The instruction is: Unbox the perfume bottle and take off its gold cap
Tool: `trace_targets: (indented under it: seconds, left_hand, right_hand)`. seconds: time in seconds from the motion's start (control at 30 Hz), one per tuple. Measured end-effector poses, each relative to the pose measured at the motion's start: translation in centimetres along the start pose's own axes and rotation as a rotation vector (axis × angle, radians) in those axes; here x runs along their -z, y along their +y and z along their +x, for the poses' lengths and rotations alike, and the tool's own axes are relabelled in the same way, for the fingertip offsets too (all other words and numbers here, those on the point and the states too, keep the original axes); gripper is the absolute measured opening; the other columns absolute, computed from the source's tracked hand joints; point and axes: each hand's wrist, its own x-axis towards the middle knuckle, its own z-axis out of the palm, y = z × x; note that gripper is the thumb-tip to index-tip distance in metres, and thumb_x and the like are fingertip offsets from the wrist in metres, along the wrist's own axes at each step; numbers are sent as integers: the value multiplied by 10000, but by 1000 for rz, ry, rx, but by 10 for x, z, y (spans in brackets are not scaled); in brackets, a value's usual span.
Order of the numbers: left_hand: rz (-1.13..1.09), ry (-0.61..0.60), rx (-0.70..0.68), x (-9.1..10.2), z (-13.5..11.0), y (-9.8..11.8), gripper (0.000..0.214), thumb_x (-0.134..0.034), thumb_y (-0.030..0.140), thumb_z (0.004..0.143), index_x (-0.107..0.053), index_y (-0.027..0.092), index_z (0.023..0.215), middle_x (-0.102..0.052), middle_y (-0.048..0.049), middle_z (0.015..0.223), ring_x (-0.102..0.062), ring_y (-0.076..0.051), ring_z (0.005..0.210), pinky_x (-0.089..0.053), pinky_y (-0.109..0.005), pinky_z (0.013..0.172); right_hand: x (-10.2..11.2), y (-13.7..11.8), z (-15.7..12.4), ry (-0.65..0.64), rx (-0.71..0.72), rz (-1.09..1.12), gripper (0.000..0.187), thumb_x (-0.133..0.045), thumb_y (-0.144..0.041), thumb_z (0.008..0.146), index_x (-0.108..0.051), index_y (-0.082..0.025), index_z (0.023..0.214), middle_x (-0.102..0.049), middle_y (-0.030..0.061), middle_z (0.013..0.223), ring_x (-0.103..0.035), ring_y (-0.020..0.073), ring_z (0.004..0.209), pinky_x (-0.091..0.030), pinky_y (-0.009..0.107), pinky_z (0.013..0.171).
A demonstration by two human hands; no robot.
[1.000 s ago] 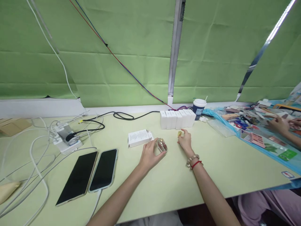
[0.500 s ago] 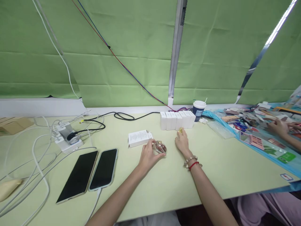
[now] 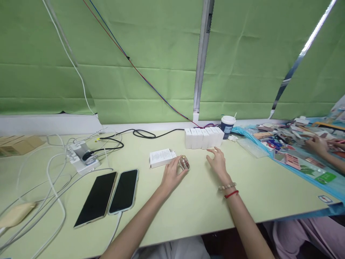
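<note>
At the far left of the counter [image 3: 199, 212], brown cardboard boxes [image 3: 21, 144] stand near the back edge, and a beige object [image 3: 18, 214] lies closer to the front among loose white cables [image 3: 61, 199]. Next comes a white power strip [image 3: 82, 158] with a black plug [image 3: 86, 155] in it. Just right of that, a dark-screened tablet [image 3: 96, 199] and a phone [image 3: 124, 191] lie side by side, a white cord running from the phone's lower end. A printed white box [image 3: 161, 158] lies on its side just beyond the left hand [image 3: 172, 175], whose thumb and fingers are curled around a small glass bottle [image 3: 184, 163] with a gold-coloured top, over the middle of the counter. Behind, upright white boxes [image 3: 202, 138] stand in a close row. The right hand [image 3: 217, 163] is in front of their right end, thumb and fingers parted, with nothing visible in its grasp; a beaded bracelet [image 3: 227, 186] and a red band [image 3: 231, 194] circle its wrist. Beyond it stands a lidded cup [image 3: 227, 128] with a straw. At far right, a co-worker's hand [image 3: 317, 145] is above cluttered items on blue sheeting [image 3: 265, 143].
</note>
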Motion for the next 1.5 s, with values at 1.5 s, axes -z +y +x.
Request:
trace_targets:
  seconds: [1.5]
  left_hand:
    - [-17, 22, -34, 3, 0, 0, 424, -525, 299, 778, -368, 287, 1172, -522, 84, 1132, -518, -119, 981, -414, -282, 841]
  right_hand:
    - [-32, -5, -4, -277, 64, -244, 240, -417, -379, 842, -567, -206, 914, -594, -9, 870, -509, 149, 814, -240, 259, 631]
